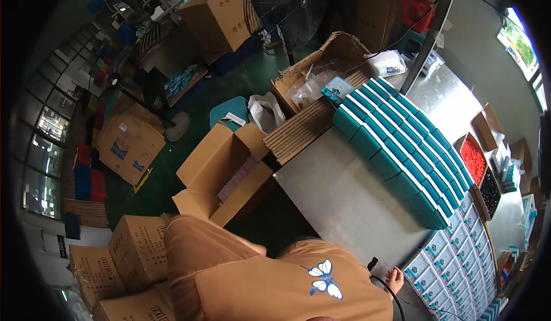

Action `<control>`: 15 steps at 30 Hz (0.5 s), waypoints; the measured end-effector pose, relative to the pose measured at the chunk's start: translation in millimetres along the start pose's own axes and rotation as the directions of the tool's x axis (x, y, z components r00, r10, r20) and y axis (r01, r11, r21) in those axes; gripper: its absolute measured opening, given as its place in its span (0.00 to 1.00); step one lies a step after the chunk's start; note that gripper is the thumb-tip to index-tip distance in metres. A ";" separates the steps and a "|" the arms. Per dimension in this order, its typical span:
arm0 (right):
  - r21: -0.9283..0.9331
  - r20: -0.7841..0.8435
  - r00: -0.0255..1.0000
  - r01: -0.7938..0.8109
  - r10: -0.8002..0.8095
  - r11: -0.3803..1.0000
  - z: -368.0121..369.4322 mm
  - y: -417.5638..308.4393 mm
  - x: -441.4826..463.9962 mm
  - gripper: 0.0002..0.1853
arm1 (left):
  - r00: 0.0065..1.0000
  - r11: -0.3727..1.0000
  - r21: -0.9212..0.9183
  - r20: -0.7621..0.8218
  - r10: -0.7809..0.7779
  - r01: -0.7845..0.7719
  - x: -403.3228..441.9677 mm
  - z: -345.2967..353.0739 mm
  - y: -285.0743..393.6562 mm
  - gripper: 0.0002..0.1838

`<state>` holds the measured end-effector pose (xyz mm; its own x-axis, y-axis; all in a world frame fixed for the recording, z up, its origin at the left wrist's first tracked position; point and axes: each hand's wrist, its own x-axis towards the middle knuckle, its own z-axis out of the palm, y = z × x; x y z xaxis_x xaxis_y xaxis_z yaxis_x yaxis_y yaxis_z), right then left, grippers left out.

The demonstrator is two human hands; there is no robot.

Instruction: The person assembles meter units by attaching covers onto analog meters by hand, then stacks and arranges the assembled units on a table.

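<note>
My right hand [395,279] is at the lower right by the metal table's near edge, just left of the flat boxes with printed tops [442,263]. Its fingers look curled together; what they hold, if anything, is too small to name. A black cable [392,295] curves beside it. My left arm, in a brown sleeve [212,243], shows only a little skin past the cuff, and the hand is hidden. Long rows of teal boxes [396,154] stand packed on the metal table [338,177].
An open carton [212,172] with pinkish pieces inside stands left of the table. Flattened cardboard [304,129] and a bin of plastic bags [310,86] lie beyond. Closed cartons [138,249] are at lower left. Red parts [473,157] fill a tray at right. A fan stands behind.
</note>
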<state>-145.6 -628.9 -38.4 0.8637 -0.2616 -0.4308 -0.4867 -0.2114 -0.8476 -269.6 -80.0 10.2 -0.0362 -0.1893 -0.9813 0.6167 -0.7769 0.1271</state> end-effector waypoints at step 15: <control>-0.108 0.125 0.990 0.076 -0.062 0.991 30.6 -17.1 33.7 0.11 | 0.990 0.974 -0.214 -0.136 0.048 -0.077 10.0 83.4 -62.2 0.14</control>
<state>-104.2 -605.2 -47.8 0.9017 -0.1281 -0.4129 -0.4313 -0.3312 -0.8392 -373.9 -83.6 4.6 0.1004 -0.1431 -0.9846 0.7715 -0.6137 0.1679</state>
